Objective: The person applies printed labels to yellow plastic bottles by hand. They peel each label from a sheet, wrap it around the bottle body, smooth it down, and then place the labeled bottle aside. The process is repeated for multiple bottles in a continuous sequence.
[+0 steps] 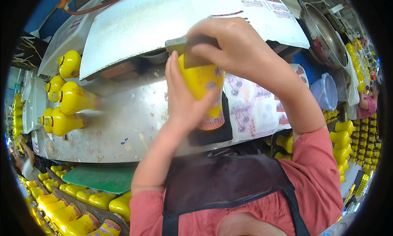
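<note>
- Left grip [180,105]: bare hand wrapped round a yellow bottle [195,78], fingers along its far-left side, thumb across its front.
- Right grip [237,41]: closed on a dark flat piece [190,61], pinched between thumb and fingers, laid over the upper part of the bottle; some motion blur here.
- Bottle position: above a black pad [211,138] on the metal table [135,121], base toward the wearer. Contact with the pad: cannot tell.
- Bottle markings: purplish motifs on the body; red-and-purple patterned band round the base. Any lettering on it too blurred to read.
- Printed sheets [249,109], right of the pad: purplish plant-like figures, small reddish printed blocks; characters too small to read.
- Pale board [135,27], beyond the bottle: more reddish prints at its far-right end, also too small to read.
- Yellow bottles [73,97] lying in a cluster at the table's left; dark-and-red ring marks near their necks.
- Right side: pale blue bucket [326,93] near a round metal pan [327,37].
- Lower left: green board [102,178] above banded yellow vessels [77,223].
</note>
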